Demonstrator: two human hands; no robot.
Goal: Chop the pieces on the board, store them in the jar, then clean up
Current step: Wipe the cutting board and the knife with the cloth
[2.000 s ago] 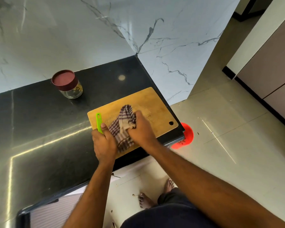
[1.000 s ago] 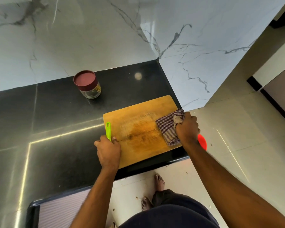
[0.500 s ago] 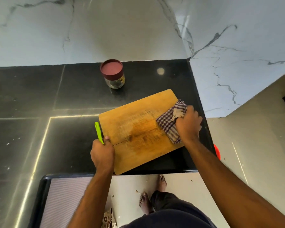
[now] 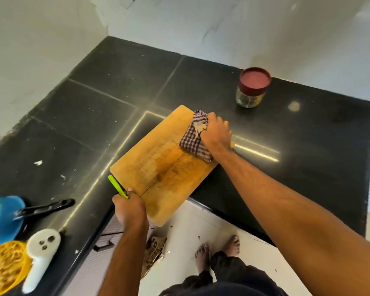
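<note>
A bare wooden cutting board point(image 4: 165, 167) lies at an angle on the black counter point(image 4: 107, 107), its near corner hanging over the edge. My right hand point(image 4: 216, 133) grips a bunched checked cloth point(image 4: 195, 137) on the board's far end. My left hand point(image 4: 129, 208) holds the board's near left corner together with a green-handled knife point(image 4: 116, 186); its blade is hidden. A glass jar point(image 4: 252, 90) with a dark red lid stands closed, far right of the board, with some pieces in its bottom.
At the near left stand a blue container point(image 4: 2, 218), a black handle point(image 4: 47, 208), a white plastic tool point(image 4: 41, 253) and a yellow bowl of shreds point(image 4: 4, 265). White marble walls close the counter's far sides. My bare feet point(image 4: 218, 251) and a paper bag point(image 4: 154, 253) are on the floor.
The view has swung left, showing the counter's left part and its items. My right hand keeps the cloth at the board's far end; my left hand stays on the corner and knife.
</note>
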